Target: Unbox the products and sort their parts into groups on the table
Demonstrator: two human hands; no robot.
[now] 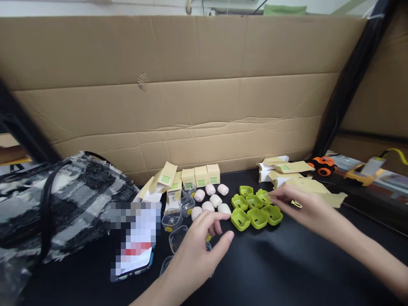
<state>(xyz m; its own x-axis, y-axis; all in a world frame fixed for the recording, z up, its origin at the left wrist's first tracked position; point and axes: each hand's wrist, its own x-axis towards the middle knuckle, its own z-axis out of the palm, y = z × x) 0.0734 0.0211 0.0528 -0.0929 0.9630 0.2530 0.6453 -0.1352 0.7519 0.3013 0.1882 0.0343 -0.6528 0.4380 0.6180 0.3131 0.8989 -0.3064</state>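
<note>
Head view, looking down on a black counter (287, 263) backed by a cardboard wall (191, 85). Left hand (197, 250) hovers at lower centre, fingers (219, 217) spread loose and gripping nothing, tips just beside the nearest white pod (224, 208). Right hand (302, 206) reaches in from the right, fingers (274, 196) lying flat on the edge of the green trays (256, 207), not closed round anything I can see.

Green trays: a cluster right of centre, moulded plastic, look light and fairly stiff; best pinched by a rim wall. They sit open side up (each appears empty).

White pods (210, 199): a small group left of the trays, smooth, rounded, likely slippery; take one across its short width.

Clear cups (172, 220) lower left of the pods, thin and easy to tip; contents not clear.

Small cartons (200, 175) stand in a row along the wall, more lying flat at upper right (280, 166).

Elsewhere: checked bag (63, 199) at left, phone (137, 250) beside it, orange toy truck (322, 165) at far right.
</note>
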